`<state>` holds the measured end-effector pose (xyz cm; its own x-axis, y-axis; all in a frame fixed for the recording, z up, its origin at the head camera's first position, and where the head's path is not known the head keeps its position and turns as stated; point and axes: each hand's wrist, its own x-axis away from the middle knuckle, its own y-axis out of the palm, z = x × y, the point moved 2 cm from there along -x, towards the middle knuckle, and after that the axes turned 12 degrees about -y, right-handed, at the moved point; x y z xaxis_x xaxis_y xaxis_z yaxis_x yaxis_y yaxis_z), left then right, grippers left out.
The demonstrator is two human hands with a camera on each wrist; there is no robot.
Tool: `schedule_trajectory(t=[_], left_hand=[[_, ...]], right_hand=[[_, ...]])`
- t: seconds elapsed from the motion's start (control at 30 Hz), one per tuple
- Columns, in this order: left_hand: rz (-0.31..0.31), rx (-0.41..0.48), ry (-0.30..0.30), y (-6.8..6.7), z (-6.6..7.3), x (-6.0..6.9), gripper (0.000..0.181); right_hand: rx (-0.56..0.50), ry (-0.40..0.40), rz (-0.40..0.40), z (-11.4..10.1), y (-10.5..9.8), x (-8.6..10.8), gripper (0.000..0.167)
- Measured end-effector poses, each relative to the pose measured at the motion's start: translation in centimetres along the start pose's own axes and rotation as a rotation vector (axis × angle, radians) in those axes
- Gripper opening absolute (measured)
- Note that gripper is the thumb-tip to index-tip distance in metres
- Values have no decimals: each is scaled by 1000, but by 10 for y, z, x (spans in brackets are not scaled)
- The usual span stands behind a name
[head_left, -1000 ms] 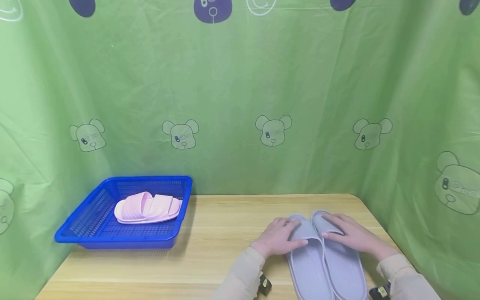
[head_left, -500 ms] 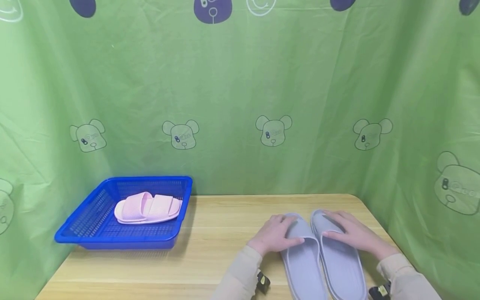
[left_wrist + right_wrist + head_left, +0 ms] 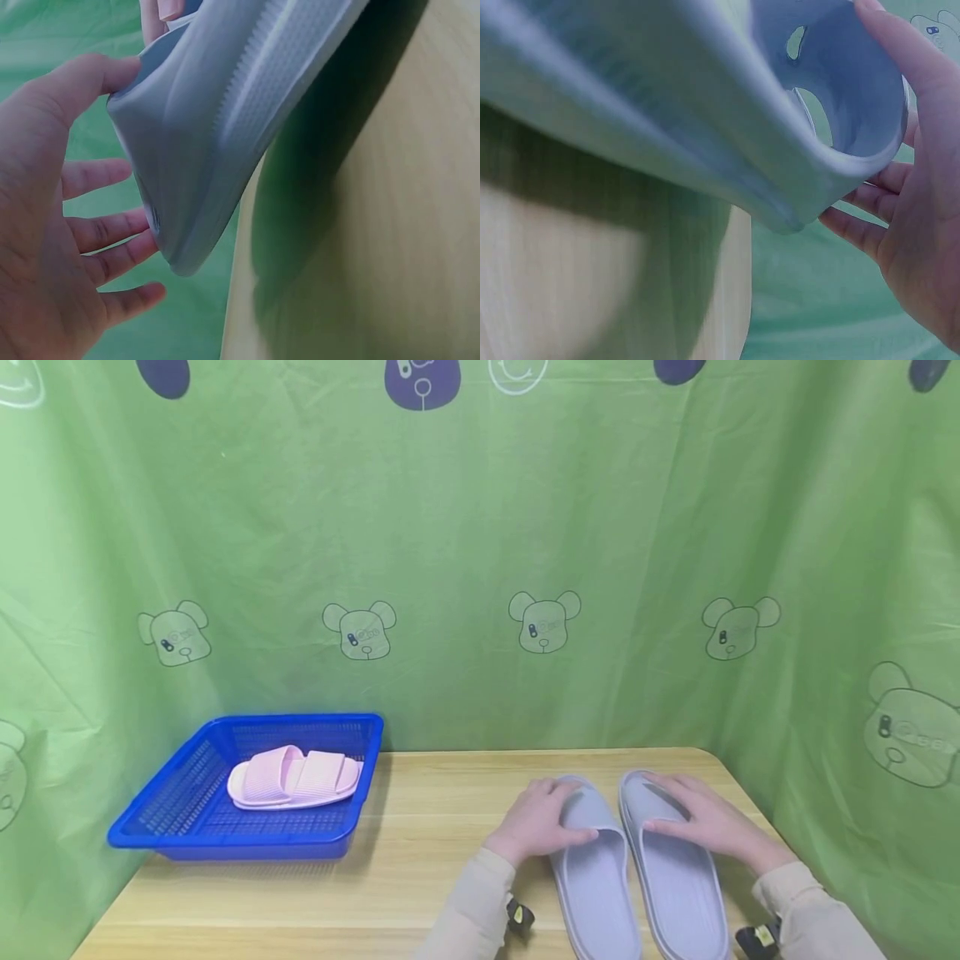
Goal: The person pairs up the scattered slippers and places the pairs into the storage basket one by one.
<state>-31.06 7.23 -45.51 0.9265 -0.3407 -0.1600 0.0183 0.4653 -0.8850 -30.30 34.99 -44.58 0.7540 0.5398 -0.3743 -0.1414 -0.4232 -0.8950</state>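
Two pale grey-lilac slide slippers lie side by side at the right of the table in the head view, toes pointing away, a narrow gap between them. My left hand (image 3: 536,822) holds the left slipper (image 3: 600,893) by its strap, the thumb at the strap's rear edge. On the right slipper (image 3: 684,893), my right hand (image 3: 708,822) has the same kind of hold. The left wrist view shows the left slipper's toe end (image 3: 195,150) between thumb and fingers. Seen from the right wrist, fingers touch the right slipper's toe (image 3: 810,187) above the table. Whether the soles touch wood I cannot tell.
A blue plastic basket (image 3: 247,839) stands at the table's left, with pink slippers (image 3: 292,777) inside. The wooden table (image 3: 427,827) ends at a green curtain (image 3: 450,693) behind. Another stretch of curtain (image 3: 840,710) hangs close to my right arm.
My left hand has moved left with the left slipper, so the slippers now stand apart. Both toes appear slightly higher in the head view. The basket and pink slippers stay put.
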Motion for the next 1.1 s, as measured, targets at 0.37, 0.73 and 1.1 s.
schedule_trajectory(t=[0.37,0.73,1.1], left_hand=[[42,50,-79,-13,-5,2,78],[77,128,-144,-24,-16,3,79],[107,151,-187,-33,-26,2,84]], right_hand=[[19,8,0,-7,-5,-4,78],[25,0,10,-16,-11,-8,80],[46,12,23,-16,-13,-11,82]])
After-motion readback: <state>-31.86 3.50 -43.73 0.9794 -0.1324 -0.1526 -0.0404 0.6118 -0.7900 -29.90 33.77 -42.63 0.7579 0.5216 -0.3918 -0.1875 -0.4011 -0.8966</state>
